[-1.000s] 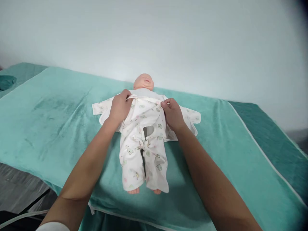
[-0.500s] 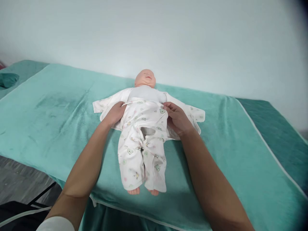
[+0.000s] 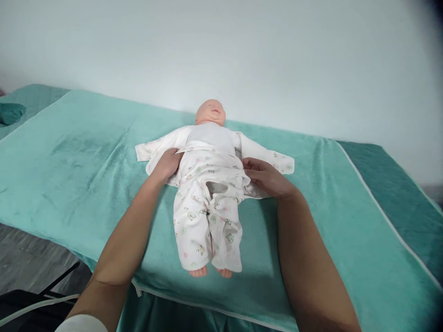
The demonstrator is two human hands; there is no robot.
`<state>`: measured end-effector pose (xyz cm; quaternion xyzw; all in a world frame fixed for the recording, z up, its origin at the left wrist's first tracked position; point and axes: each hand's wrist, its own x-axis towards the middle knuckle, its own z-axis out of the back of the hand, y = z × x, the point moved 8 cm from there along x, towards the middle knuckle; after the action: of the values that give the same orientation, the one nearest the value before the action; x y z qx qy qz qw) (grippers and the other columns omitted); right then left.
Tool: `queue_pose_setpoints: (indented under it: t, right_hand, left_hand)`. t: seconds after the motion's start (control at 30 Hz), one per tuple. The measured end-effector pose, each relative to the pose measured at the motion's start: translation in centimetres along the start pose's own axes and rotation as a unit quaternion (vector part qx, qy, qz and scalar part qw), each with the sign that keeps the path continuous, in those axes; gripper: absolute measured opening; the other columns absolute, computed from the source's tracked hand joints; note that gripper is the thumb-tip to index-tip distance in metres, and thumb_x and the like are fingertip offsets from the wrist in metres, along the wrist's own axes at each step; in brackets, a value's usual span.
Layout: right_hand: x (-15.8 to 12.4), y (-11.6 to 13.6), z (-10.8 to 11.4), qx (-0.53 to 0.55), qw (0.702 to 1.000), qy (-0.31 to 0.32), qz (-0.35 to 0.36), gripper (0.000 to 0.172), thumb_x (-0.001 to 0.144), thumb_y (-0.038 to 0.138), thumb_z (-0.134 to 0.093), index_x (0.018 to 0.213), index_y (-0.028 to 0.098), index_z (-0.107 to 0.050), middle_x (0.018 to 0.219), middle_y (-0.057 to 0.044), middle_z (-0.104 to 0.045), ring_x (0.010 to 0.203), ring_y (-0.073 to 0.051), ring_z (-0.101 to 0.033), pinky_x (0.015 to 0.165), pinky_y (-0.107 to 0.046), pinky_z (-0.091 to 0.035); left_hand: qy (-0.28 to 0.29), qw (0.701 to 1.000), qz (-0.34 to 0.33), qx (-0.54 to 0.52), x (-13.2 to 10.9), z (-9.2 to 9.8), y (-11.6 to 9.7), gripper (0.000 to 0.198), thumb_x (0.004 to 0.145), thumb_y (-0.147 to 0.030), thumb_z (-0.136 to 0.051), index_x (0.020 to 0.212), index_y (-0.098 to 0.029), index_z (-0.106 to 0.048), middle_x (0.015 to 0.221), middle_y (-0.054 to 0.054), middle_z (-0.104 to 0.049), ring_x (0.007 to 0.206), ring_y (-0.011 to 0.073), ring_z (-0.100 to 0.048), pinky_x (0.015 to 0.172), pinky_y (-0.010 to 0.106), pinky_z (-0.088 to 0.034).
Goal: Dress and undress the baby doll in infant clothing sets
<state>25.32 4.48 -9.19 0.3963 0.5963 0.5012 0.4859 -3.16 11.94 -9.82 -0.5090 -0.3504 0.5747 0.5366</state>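
A baby doll (image 3: 210,113) lies on its back, head toward the wall, feet toward me. Its white printed jacket (image 3: 162,142) is spread open with both sleeves stretched out sideways. White printed split-crotch pants (image 3: 194,221) cover its legs and reach up over its belly, with a gap showing at the crotch. My left hand (image 3: 169,163) grips the waistband at the doll's side, its fingertips hidden under the cloth. On the other side, my right hand (image 3: 265,175) has its fingers closed on the bunched edge of the pants' waist, above the jacket flap.
A green velvety cover (image 3: 93,170) lies over the bed, with a darker green layer (image 3: 384,180) at the right. The white wall (image 3: 221,50) stands behind the doll's head. A pale cable (image 3: 38,305) runs at lower left.
My right hand has shifted outward to the right and slightly down, drawing the pants' waist edge sideways. The waistband now sits lower on that side. My left hand has hardly moved.
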Motion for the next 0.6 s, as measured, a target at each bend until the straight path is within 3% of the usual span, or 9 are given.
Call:
queue_pose_setpoints:
  t: [0.2,0.4,0.5,0.6]
  right_hand:
    - [-0.2,0.0,-1.1,-0.101,0.991,0.081,-0.034,0.028,0.070,0.036,-0.086,0.087,0.020,-0.071,0.087,-0.003,-0.071,0.084,-0.020,-0.064,0.077,-0.032,-0.050]
    - [1.2,0.0,-1.1,-0.142,0.990,-0.014,-0.011,0.022,0.062,0.021,-0.072,0.083,0.023,-0.063,0.077,0.002,-0.065,0.071,-0.016,-0.055,0.060,-0.026,-0.042]
    - [1.2,0.0,-1.5,-0.138,0.990,-0.022,-0.016,0.024,0.062,0.021,-0.067,0.085,0.022,-0.064,0.073,0.004,-0.062,0.062,-0.012,-0.048,0.054,-0.024,-0.036]
    - [1.1,-0.1,-1.8,-0.145,0.989,-0.017,-0.004,0.019,0.070,0.027,-0.070,0.088,0.021,-0.071,0.072,0.003,-0.064,0.062,-0.013,-0.049,0.057,-0.026,-0.040]
  left_hand:
    - [0.062,0.990,0.014,-0.123,-1.1,-1.7,-0.1,0.036,0.076,-0.048,-0.074,0.094,-0.016,-0.078,0.081,0.006,-0.077,0.075,0.0215,-0.068,0.066,0.029,-0.051]
    - [0.094,0.973,0.084,-0.191,-2.6,-3.4,0.0,0.041,0.078,-0.049,-0.079,0.103,-0.017,-0.076,0.083,0.007,-0.079,0.086,0.0269,-0.075,0.074,0.033,-0.059]
    - [0.116,0.965,0.105,-0.209,-2.9,-4.1,0.4,0.043,0.081,-0.054,-0.077,0.106,-0.018,-0.075,0.086,0.007,-0.080,0.090,0.0271,-0.076,0.076,0.034,-0.062]
    - [0.124,0.957,0.094,-0.246,-2.7,-4.6,0.5,0.043,0.083,-0.056,-0.074,0.109,-0.020,-0.074,0.094,0.006,-0.081,0.095,0.0258,-0.077,0.084,0.034,-0.064]
